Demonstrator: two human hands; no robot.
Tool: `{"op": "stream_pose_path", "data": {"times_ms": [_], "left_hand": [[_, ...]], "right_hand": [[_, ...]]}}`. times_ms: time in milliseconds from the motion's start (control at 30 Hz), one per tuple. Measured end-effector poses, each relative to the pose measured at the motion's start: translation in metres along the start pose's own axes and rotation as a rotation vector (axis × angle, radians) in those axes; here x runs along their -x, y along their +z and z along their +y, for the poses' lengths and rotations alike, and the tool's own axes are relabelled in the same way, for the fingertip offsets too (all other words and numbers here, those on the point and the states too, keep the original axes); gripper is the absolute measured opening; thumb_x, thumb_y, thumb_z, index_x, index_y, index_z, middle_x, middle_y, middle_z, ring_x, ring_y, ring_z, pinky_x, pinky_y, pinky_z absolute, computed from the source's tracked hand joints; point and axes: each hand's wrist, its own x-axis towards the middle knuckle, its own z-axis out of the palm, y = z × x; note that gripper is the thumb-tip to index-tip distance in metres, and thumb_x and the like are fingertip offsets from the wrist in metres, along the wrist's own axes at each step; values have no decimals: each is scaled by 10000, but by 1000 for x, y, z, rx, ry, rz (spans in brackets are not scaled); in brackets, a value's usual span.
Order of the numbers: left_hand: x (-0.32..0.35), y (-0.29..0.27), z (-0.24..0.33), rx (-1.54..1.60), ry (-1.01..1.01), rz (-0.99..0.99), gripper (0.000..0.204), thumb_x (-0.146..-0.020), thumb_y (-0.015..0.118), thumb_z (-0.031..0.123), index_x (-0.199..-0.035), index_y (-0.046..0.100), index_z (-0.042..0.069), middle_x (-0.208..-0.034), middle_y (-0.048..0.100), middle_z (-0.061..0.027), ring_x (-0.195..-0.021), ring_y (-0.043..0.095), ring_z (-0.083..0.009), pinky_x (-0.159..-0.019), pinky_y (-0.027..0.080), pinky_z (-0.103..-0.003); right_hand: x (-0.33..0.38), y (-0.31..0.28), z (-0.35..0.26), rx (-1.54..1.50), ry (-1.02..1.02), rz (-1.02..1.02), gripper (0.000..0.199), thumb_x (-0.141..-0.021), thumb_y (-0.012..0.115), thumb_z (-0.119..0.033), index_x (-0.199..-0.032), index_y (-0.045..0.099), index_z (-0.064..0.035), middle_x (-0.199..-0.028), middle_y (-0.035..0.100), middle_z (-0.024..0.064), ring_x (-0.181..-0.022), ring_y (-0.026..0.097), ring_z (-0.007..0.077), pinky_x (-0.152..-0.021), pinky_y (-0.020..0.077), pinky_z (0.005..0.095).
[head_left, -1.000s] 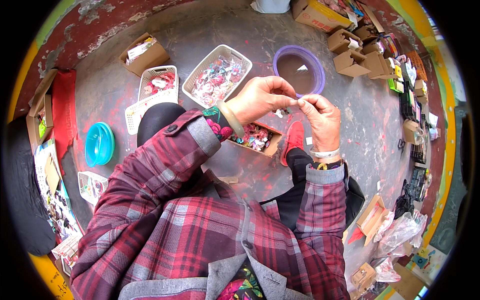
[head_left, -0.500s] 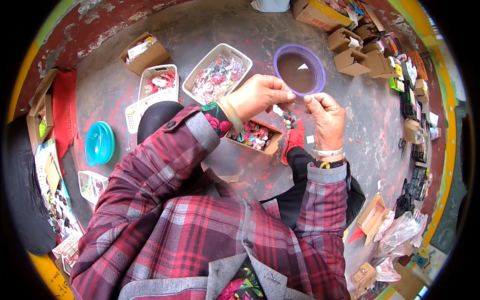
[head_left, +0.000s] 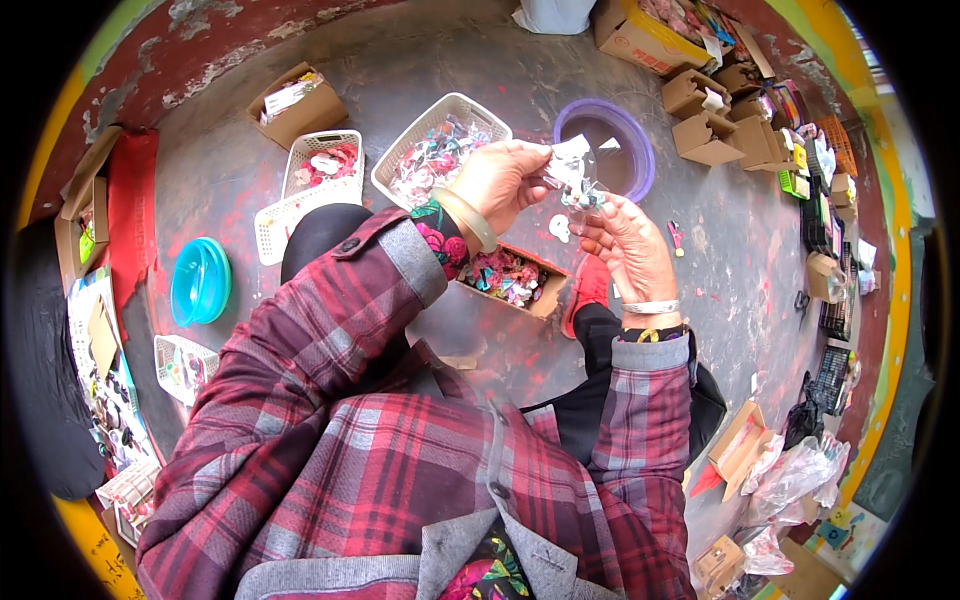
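Between my hands is a small clear plastic bag [head_left: 574, 172] with a white piece at its top and a dark, flower-like ornament [head_left: 582, 197] lower down. My left hand [head_left: 500, 185] pinches the upper left of the bag between thumb and fingers. At the lower right, my right hand [head_left: 632, 250] has its thumb and forefinger closed on the bag's edge by the ornament. Whether the ornament sits fully inside the bag I cannot tell. A white rounded card [head_left: 559, 227] shows just below. Under my hands stands an open cardboard box [head_left: 545, 298] of colourful ornaments.
Beyond my left hand is a white basket [head_left: 391, 150] of bagged pieces; a purple basin [head_left: 645, 135] stands right of it. Smaller white baskets [head_left: 290, 225], a cardboard box [head_left: 310, 110] and teal basins [head_left: 200, 282] lie left. Boxes [head_left: 708, 138] line the right wall.
The ornament hung below my pinched fingers; now it is up between my hands at the clear bag. My left hand moved slightly left, and my right hand lowered and turned, its fingers more spread.
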Motion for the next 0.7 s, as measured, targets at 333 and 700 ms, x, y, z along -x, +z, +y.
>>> {"op": "stream_pose_path", "data": {"times_ms": [333, 700], "left_hand": [[13, 10, 8, -212, -72, -167, 134, -855, 568, 145, -954, 564, 56, -909, 611, -12, -827, 584, -82, -611, 441, -174], [18, 13, 6, -346, -134, -192, 273, -840, 593, 314, -1011, 612, 102, -921, 623, 17, -877, 539, -60, -562, 289, -205]], "right_hand": [[-7, -17, 4, -95, -144, 63, 268, -833, 601, -112, -1069, 543, 1, -898, 641, 78, -756, 621, 155, -660, 470, 240], [5, -13, -15, 79, -158, 78, 218, -837, 605, -143, -1003, 595, -1, -841, 640, 62, -719, 595, 108, -645, 451, 218]]}}
